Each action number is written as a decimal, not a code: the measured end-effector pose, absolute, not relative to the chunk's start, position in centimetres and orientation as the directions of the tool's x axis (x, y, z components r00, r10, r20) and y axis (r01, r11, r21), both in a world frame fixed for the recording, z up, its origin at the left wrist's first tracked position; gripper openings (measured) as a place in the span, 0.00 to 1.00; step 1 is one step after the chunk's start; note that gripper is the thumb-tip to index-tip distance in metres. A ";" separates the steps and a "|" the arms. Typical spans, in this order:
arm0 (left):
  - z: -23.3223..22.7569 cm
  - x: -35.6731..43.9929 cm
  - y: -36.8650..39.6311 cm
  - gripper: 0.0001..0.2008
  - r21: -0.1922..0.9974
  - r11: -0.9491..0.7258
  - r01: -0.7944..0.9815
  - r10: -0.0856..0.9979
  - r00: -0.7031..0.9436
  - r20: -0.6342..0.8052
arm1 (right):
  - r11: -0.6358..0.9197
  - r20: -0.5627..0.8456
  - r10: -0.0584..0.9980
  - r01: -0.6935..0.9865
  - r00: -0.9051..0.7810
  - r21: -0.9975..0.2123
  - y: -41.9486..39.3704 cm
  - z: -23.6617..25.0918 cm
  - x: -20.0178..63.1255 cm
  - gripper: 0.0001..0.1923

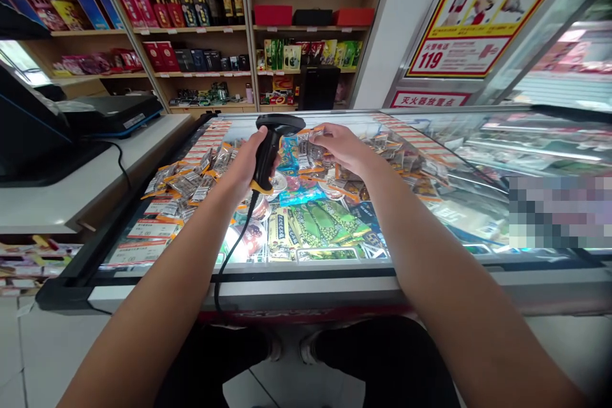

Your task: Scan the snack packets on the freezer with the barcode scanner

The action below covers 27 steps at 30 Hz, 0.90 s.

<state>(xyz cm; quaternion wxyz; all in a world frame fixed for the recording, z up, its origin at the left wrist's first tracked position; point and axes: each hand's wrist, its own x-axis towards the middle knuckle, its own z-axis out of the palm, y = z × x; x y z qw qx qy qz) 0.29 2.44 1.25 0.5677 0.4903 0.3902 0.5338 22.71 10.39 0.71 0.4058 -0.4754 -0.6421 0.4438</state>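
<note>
My left hand [248,158] is wrapped round the grip of a black and yellow barcode scanner [268,152], held upright over the freezer's glass top, its cable hanging toward me. Just right of the scanner head, my right hand [338,145] pinches a small clear snack packet [313,152] with orange edges and a printed label. More such packets [189,183] lie in a heap on the glass to the left, and another spread of snack packets [401,156] lies to the right. Green and blue ice-cream wrappers [325,222] show through the glass below.
The chest freezer's front rim [306,277] runs across in front of my legs. A white counter [95,172] with a dark device stands at the left. Shelves [191,29] of boxes and bottles line the back, beside a poster [478,19].
</note>
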 end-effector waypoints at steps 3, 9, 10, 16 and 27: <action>1.1 0.5 2.6 0.30 0.958 0.031 -0.284 0.987 0.161 0.016 | 0.160 0.105 0.973 0.281 -0.204 -0.946 10.6 0.5 22.8 0.09; 1.4 0.3 2.7 0.31 0.933 0.123 -0.337 0.971 0.237 -0.042 | 0.180 0.109 0.968 0.324 -0.226 -0.929 10.9 0.2 23.1 0.15; 1.4 0.3 2.7 0.31 0.933 0.122 -0.339 0.970 0.239 -0.040 | 0.185 0.111 0.967 0.328 -0.230 -0.926 10.9 0.2 23.1 0.16; 1.7 0.5 2.5 0.31 0.947 0.121 -0.299 0.979 0.195 -0.063 | 0.197 0.126 0.966 0.331 -0.224 -0.923 11.0 0.2 23.4 0.13; 1.4 0.4 2.5 0.30 0.945 0.118 -0.304 0.969 0.242 -0.043 | 0.182 0.125 0.975 0.338 -0.183 -0.923 11.3 0.4 23.9 0.12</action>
